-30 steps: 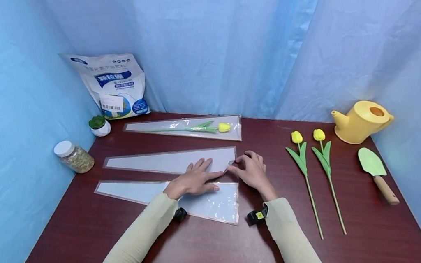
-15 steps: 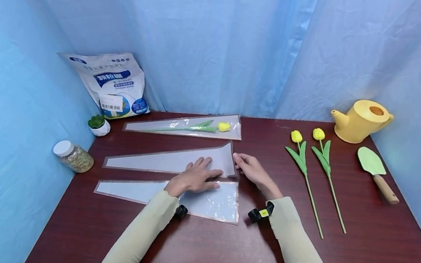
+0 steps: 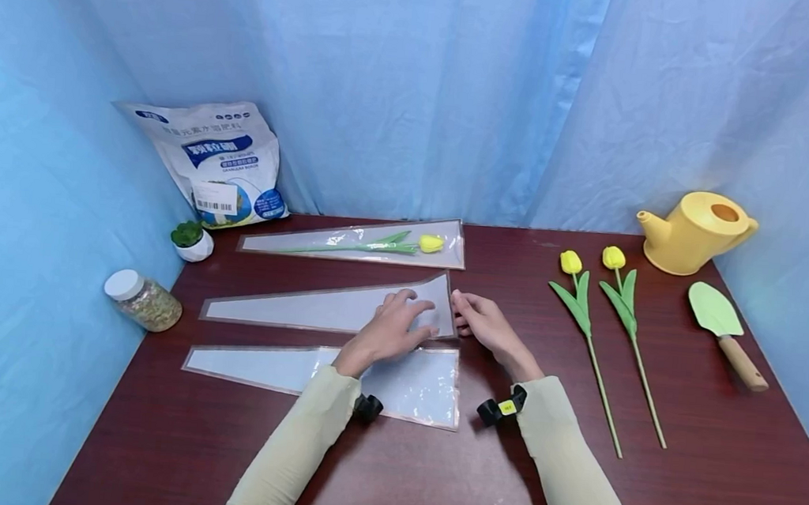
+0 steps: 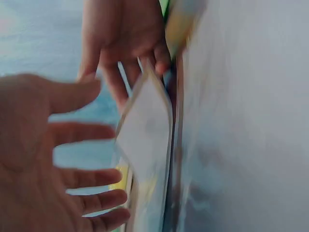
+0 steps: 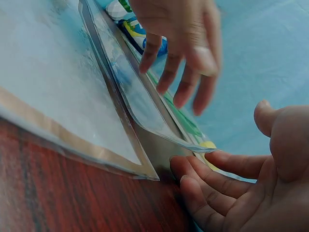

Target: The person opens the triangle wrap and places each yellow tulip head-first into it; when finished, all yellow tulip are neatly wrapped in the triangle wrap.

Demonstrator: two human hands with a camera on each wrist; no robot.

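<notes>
Three long tapered clear-plastic sleeves with white backing lie on the table. My left hand (image 3: 393, 327) is raised just over the wide end of the middle sleeve (image 3: 300, 308), fingers spread and holding nothing. At that sleeve's right end is my right hand (image 3: 488, 322). In the right wrist view its fingertips (image 5: 217, 157) are under the lifted sleeve edge (image 5: 166, 135), with the thumb standing apart. The wide end bends upward, its corner pointing up in the left wrist view. Nearer lies a second sleeve (image 3: 415, 388); the farthest sleeve (image 3: 454, 256) contains a yellow tulip (image 3: 430, 243).
Two yellow tulips (image 3: 586, 338) lie to the right, beside a green trowel (image 3: 717, 313) and a yellow watering can (image 3: 683, 243). On the left stand a fertilizer bag (image 3: 219, 166) and a small potted succulent (image 3: 194, 244), with a jar (image 3: 147, 303) lying tilted.
My right hand has shifted right from the sleeve's folded corner to beneath its end, which now bends up. My left hand has lifted off the sleeve and moved slightly right.
</notes>
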